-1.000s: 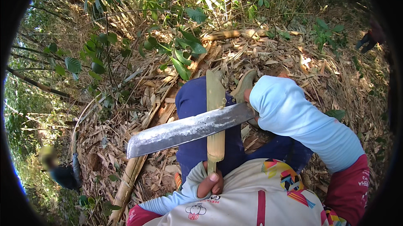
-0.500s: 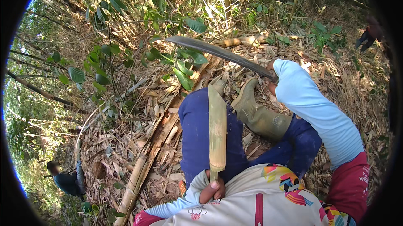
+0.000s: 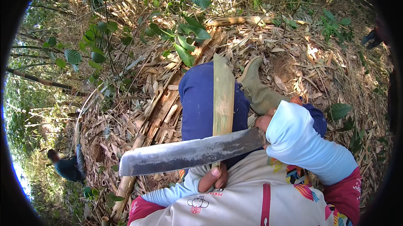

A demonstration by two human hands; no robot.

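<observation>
My left hand point(image 3: 213, 178) is closed around the narrow lower end of a bamboo piece point(image 3: 223, 95), close to my belly. The bamboo points away from me over my blue trouser leg point(image 3: 196, 100), its far end cut to a slant. In my right hand point(image 3: 264, 124) is the handle of a machete point(image 3: 189, 152). Its broad, dark-stained blade lies flat in view, pointing left and crossing in front of the bamboo's lower part just above my left hand. Whether blade and bamboo touch, I cannot tell.
A rubber boot point(image 3: 262, 85) is on my right foot. Left of my knee lies a split bamboo log point(image 3: 161, 131) among dry leaves. Leafy stems point(image 3: 184, 43) stand ahead. One person point(image 3: 69, 165) is at far left; another point(image 3: 373, 37) shows at the right rim.
My right hand has brought the machete down and toward me, from beyond the bamboo to across its lower part. My left hand keeps its hold on the bamboo.
</observation>
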